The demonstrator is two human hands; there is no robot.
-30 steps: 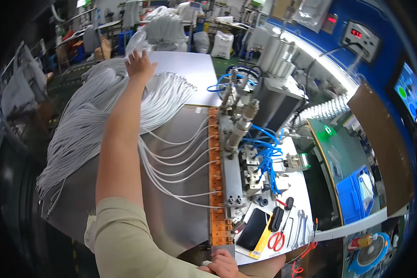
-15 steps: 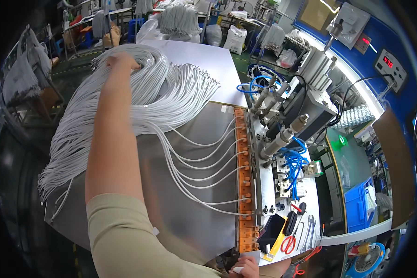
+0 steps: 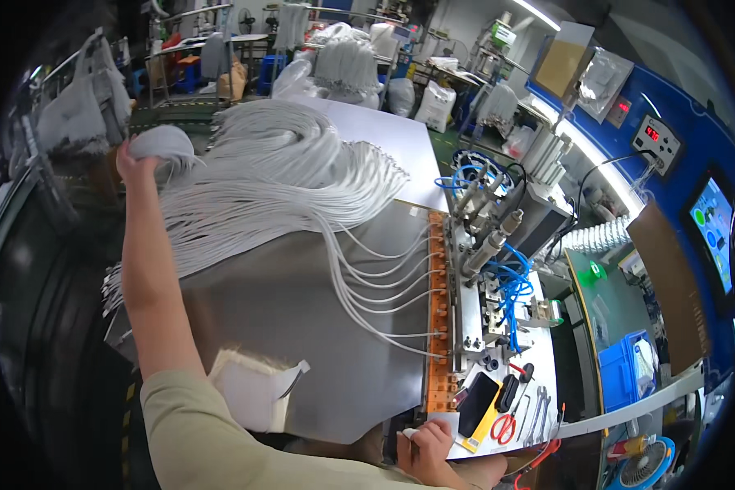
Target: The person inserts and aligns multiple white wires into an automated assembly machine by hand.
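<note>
My left hand [image 3: 132, 160] is stretched out to the far left, closed round a bundle of white cables [image 3: 162, 142] that bends over it, blurred by motion. Beside it, a large heap of white cables [image 3: 269, 155] spreads over the table, ends fanned toward the right and the near left. Several cables run from the heap into an orange slotted fixture [image 3: 438, 318]. Near the fixture's front end my right hand [image 3: 427, 445] is curled, with something small and white at its fingers; what it holds I cannot make out. A pale square piece [image 3: 444, 420] lies against its fingertips.
A machine with metal cylinders [image 3: 494, 245] and blue tubes stands right of the fixture. Near it lie a phone [image 3: 478, 404], red-handled scissors [image 3: 505, 428] and wrenches [image 3: 539, 420]. A whitish pad [image 3: 249, 392] is at the table's near left edge. A blue crate [image 3: 627, 371] stands farther right.
My left hand has moved from the top of the heap out to the left, with a cable bundle in it. The view has shifted, uncovering the whitish pad and more of my right hand.
</note>
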